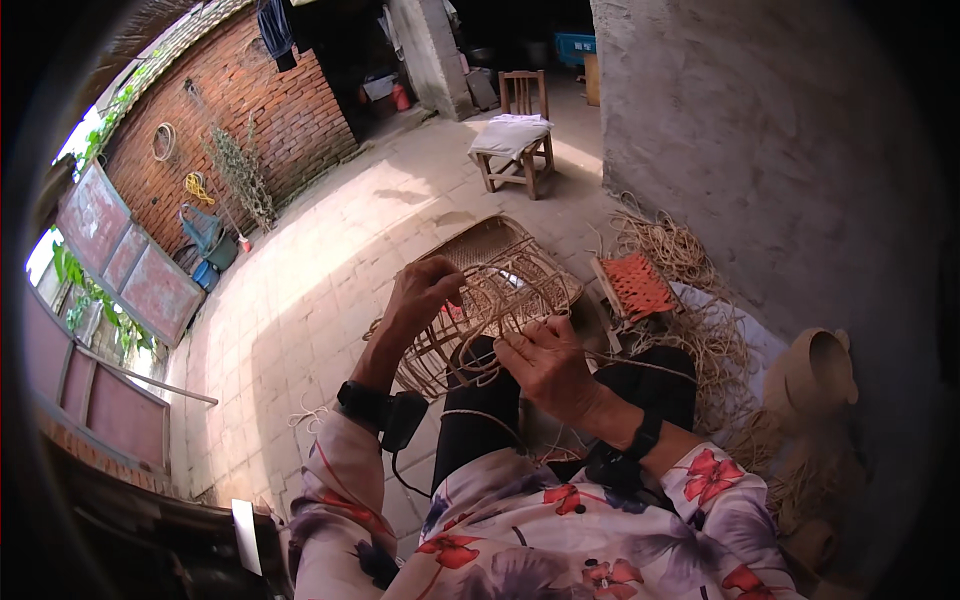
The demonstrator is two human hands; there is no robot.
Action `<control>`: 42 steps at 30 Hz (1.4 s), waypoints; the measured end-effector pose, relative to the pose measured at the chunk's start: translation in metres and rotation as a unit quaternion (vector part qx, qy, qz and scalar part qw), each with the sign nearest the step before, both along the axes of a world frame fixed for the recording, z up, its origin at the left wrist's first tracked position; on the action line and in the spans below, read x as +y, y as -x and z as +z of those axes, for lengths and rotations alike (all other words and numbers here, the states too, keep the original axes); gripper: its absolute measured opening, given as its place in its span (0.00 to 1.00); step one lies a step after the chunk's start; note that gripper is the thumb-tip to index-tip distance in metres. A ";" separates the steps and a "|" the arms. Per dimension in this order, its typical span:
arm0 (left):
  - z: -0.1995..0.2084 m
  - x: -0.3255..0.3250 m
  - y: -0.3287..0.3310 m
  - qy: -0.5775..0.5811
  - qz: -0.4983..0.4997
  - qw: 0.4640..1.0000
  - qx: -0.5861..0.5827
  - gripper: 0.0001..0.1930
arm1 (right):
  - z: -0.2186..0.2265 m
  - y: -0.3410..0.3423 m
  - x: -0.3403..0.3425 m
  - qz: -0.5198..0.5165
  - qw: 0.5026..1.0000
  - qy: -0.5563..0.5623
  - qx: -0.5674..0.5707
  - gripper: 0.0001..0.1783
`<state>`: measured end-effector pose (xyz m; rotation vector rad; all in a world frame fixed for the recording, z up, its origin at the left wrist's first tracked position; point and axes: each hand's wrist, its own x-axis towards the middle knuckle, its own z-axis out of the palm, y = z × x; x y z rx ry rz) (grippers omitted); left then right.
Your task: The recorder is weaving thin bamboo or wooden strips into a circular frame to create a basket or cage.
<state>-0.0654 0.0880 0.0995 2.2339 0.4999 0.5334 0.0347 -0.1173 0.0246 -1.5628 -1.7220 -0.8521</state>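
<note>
Left hand (420, 295) curled closed over the rim of a half-woven wicker basket frame (490, 305) on the lap, right hand (545, 365) pinching a rattan strand (640, 362) beside it, orange woven mat (636, 285) beyond, wooden chair (518, 130) farther across the paved yard.

head cam, looking down, close over lap

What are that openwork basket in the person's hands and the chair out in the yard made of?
The basket frame looks like woven cane or rattan: thin pale tan strands, bent and matte, crossed in open loops. The chair seems bare wood, with brown slats and legs, and a pale cloth or cushion lies on its seat.
</note>
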 end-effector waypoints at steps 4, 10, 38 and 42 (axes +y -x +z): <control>-0.006 -0.007 0.011 -0.005 0.006 1.000 -0.014 0.13 | -0.013 0.004 0.005 0.042 0.997 0.050 0.034 0.10; -0.007 -0.008 0.024 0.014 0.020 1.000 -0.018 0.13 | -0.015 0.013 0.013 0.060 0.992 0.102 0.041 0.08; -0.032 0.016 0.070 0.118 0.222 0.957 -0.142 0.11 | -0.154 -0.074 -0.084 -0.083 0.701 0.177 0.686 0.10; -0.041 0.022 0.078 0.121 0.229 0.954 -0.151 0.09 | -0.106 -0.125 -0.169 -0.199 0.685 0.104 0.693 0.14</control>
